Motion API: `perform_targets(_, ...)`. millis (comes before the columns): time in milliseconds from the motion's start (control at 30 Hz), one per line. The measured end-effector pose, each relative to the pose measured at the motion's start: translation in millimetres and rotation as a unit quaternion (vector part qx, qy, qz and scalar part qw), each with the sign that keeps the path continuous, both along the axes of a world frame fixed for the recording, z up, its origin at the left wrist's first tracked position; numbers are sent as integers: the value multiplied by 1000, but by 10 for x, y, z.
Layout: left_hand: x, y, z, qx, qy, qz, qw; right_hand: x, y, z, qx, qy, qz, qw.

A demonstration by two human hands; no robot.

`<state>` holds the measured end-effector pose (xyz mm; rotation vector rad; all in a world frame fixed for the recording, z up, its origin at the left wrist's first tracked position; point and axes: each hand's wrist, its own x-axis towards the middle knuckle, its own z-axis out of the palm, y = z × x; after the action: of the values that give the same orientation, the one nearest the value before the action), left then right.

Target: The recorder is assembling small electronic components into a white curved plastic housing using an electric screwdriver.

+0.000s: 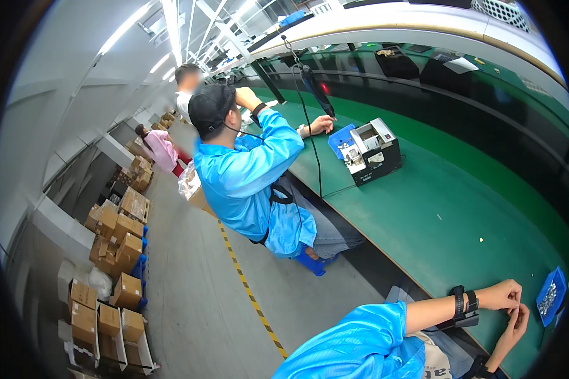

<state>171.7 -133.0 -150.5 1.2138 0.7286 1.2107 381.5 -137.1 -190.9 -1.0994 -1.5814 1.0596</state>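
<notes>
At the lower right, my left hand (pixel 499 295) is raised just over the green bench, with dark bands on its wrist and a blue sleeve up the arm. Its fingers are bent together in a pinch. My right hand (pixel 514 327) meets it from below, thumb and fingertips drawn together and touching the left fingertips. Whatever they pinch, if anything, is too small to make out. Close by on the right stands a blue bin (pixel 551 295) with many small shiny metal parts in it.
A co-worker in a blue smock (pixel 246 170) sits farther along the green bench (pixel 423 208). Near that person are a black-and-silver machine (pixel 373 151), a blue tray (pixel 340 140) and a hanging electric screwdriver (pixel 316 91). Stacked cardboard boxes (pixel 128 251) line the far left aisle.
</notes>
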Motion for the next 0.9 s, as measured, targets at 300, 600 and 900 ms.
perform_targets(300,-12,-1,5,7,-18,-28,999,6,-26,54,0,20,16,1000)
perform_targets(600,3,-5,2,10,-16,-37,999,89,8,37,8,13,31,999)
perform_targets(900,-19,-25,22,3,-6,-42,999,119,22,17,5,18,39,999)
